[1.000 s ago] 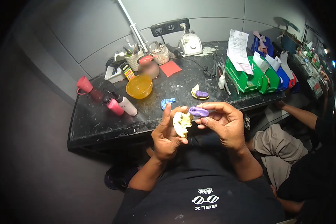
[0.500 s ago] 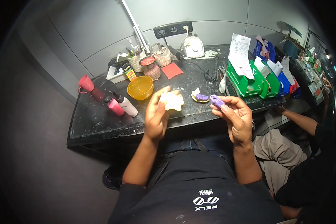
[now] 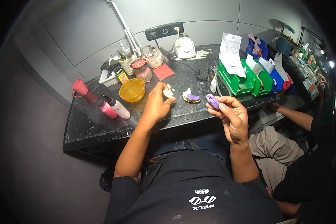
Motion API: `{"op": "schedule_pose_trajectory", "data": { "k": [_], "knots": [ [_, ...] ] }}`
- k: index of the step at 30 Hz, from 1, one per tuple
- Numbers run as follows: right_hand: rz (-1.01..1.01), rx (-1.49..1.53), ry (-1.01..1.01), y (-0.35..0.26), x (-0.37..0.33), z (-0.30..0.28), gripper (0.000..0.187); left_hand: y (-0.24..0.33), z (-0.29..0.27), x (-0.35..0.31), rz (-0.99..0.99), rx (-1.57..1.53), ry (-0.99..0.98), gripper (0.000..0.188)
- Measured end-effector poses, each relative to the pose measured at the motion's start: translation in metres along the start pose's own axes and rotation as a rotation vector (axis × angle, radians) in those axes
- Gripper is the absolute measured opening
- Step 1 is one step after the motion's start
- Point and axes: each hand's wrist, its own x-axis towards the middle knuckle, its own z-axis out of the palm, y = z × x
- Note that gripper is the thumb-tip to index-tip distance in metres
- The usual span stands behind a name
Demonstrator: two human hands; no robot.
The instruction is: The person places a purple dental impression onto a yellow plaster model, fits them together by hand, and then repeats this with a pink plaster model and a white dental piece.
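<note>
My left hand is closed around a cream-coloured, plaster-like cast, right of the amber bowl. Fingers cover much of the cast, and I cannot tell whether it touches the bench. Raised over the bench's front edge, my right hand pinches a curved purple moulded piece between thumb and fingers. Between the hands, a second purple piece lies on the bench against a small whitish cast with a yellowish base.
Pink and white bottles and a red cup stand at the left. Behind are a jar, a red square and a white device. Green bins with papers line the right, where another person sits.
My left hand has turned over and reached farther forward with the cream cast, now mostly covered by its fingers. My right hand still holds the purple piece, slightly turned. The view has shifted a little.
</note>
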Motion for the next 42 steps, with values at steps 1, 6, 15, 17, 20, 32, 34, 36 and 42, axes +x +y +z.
{"op": "schedule_pose_trajectory", "data": {
  "k": [1, 6, 15, 17, 20, 32, 34, 36, 42],
  "knots": [
    [-0.003, 0.001, -0.001, 0.0, 0.0, -0.001, 0.018, 0.0, 0.001, 0.0, -0.002, -0.001, -0.002, 0.041],
    [-0.01, 0.001, -0.012, 0.0, -0.001, 0.0, 0.017, -0.006, 0.001, 0.004, -0.061, 0.355, -0.206, 0.043],
    [-0.003, 0.03, -0.029, 0.001, -0.002, -0.002, 0.016, 0.041, 0.042, -0.025, 0.128, 0.378, 0.115, 0.054],
    [0.005, 0.044, -0.032, 0.003, -0.003, -0.002, 0.016, 0.049, 0.051, -0.026, 0.12, 0.416, 0.095, 0.07],
    [-0.001, 0.05, -0.026, 0.001, -0.006, -0.002, 0.016, 0.056, 0.056, -0.022, 0.203, 0.619, 0.196, 0.092],
    [0.036, 0.115, -0.045, -0.001, -0.007, -0.01, 0.019, 0.044, 0.06, -0.011, 0.286, 0.49, 0.195, 0.074],
    [0.029, 0.104, -0.039, -0.001, -0.008, -0.01, 0.02, 0.043, 0.052, -0.014, 0.314, 0.442, 0.233, 0.073],
    [0.004, 0.078, -0.047, -0.002, -0.007, -0.009, 0.021, 0.049, 0.034, -0.02, 0.372, 0.373, 0.297, 0.068],
    [0.015, 0.077, -0.05, -0.003, -0.008, -0.005, 0.022, 0.047, -0.002, -0.051, 0.164, -0.278, 0.132, 0.066]
  ]
}}
